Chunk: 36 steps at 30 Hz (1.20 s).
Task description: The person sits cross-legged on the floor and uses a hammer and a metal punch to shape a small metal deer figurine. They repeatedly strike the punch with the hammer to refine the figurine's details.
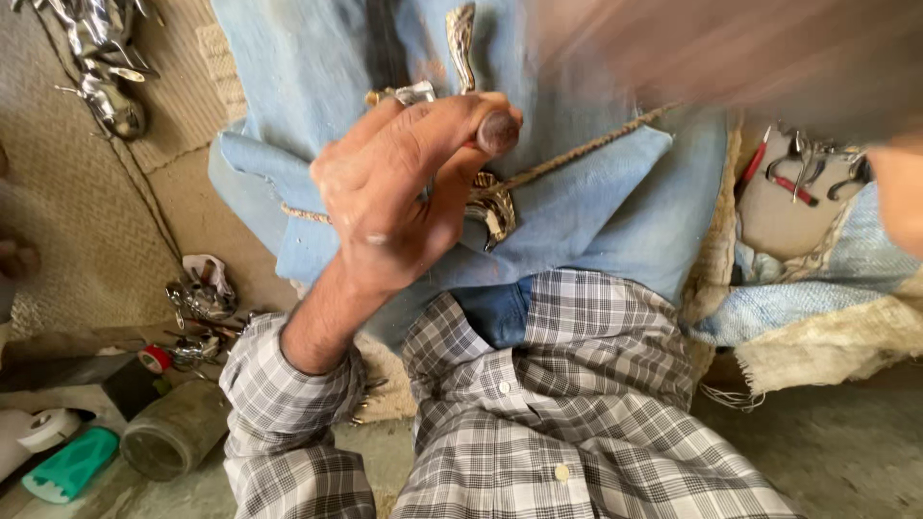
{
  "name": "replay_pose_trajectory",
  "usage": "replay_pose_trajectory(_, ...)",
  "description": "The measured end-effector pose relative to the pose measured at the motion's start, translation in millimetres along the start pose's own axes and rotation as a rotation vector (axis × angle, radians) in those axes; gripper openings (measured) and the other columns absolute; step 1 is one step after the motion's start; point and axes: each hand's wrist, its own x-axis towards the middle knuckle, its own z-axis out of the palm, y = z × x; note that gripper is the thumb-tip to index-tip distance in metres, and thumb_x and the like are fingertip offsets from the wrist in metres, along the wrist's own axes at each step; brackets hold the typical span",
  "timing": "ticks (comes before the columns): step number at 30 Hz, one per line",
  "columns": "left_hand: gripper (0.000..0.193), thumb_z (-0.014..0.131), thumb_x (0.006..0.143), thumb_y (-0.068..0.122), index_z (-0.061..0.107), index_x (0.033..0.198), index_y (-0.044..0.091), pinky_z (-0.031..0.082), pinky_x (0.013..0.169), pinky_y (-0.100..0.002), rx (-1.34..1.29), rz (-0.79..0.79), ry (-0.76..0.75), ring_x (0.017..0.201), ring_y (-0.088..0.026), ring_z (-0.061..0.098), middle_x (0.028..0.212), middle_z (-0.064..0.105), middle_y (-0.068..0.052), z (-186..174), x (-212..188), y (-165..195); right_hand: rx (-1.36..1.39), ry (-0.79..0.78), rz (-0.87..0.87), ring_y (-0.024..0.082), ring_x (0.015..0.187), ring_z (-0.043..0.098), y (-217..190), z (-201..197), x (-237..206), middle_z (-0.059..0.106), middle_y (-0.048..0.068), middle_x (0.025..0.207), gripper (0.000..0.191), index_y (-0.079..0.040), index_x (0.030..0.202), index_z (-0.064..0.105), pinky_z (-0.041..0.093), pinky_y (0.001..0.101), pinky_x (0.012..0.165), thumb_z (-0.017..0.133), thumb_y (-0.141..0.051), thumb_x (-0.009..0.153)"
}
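Here left hand (385, 192) clasps curved metal piece (492, 207) — right hand (731, 48) blurred.

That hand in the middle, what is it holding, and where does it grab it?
The left hand grips a shiny metal piece around its upper part. The right hand is blurred; its hold cannot be told.

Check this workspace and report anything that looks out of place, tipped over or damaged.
A dusty glass jar lies on its side on the floor at lower left, beside a teal container. The woven mat at right is frayed along its edge. The left hand grips a tool handle normally; the right hand is too blurred to judge.
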Motion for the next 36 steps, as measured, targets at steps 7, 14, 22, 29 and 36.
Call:
replay_pose_trajectory(7, 0.039, 0.082, 0.094, -0.008, 0.067, 0.127, 0.007, 0.049, 0.064, -0.03, 0.042, 0.006, -0.143, 0.075, -0.018, 0.062, 0.106, 0.074, -0.001, -7, 11, 3, -0.055, 0.046, -0.072, 0.031, 0.081, 0.071, 3, 3, -12, 0.068, 0.025, 0.095, 0.073, 0.013, 0.141, 0.037, 0.059, 0.0397, 0.071, 0.078, 0.007, 0.081)
replay_pose_trajectory(14, 0.044, 0.079, 0.092, -0.006, 0.066, 0.131, 0.009, 0.055, 0.072, -0.033, 0.057, 0.028, -0.248, 0.083, -0.021, 0.067, 0.109, 0.074, -0.002, -12, 32, 5, 0.123, 0.104, -0.121, 0.03, 0.087, 0.074, -27, -9, 6, 0.067, 0.027, 0.112, 0.087, 0.002, 0.157, 0.027, 0.063, 0.034, 0.07, 0.075, 0.006, 0.085)
replay_pose_trajectory(22, 0.038, 0.078, 0.101, 0.002, 0.06, 0.133, 0.012, 0.058, 0.075, -0.032, -0.02, -0.065, -0.292, 0.092, -0.02, 0.072, 0.109, 0.073, -0.001, -11, 45, 10, 0.473, 0.24, 0.117, 0.024, 0.082, 0.072, -53, -15, 20, 0.068, 0.024, 0.117, 0.091, -0.006, 0.165, 0.024, 0.061, 0.0313, 0.068, 0.076, 0.007, 0.092)
replay_pose_trajectory(29, 0.045, 0.078, 0.093, 0.004, 0.064, 0.135, 0.013, 0.06, 0.071, -0.033, -0.013, -0.113, -0.394, 0.094, -0.019, 0.075, 0.11, 0.075, -0.001, -12, 60, 14, 0.69, 0.29, 0.264, 0.022, 0.086, 0.07, -67, -12, 26, 0.067, 0.019, 0.105, 0.088, -0.003, 0.162, 0.028, 0.06, 0.0307, 0.075, 0.077, 0.005, 0.088)
replay_pose_trajectory(36, 0.046, 0.076, 0.092, 0.004, 0.066, 0.137, 0.012, 0.061, 0.066, -0.033, 0.017, -0.106, -0.518, 0.085, -0.02, 0.077, 0.116, 0.077, -0.002, -2, 71, 8, 1.016, 0.392, 0.474, 0.014, 0.086, 0.064, -79, -3, 19, 0.063, 0.012, 0.102, 0.094, -0.002, 0.165, 0.026, 0.057, 0.028, 0.083, 0.076, 0.0, 0.086)
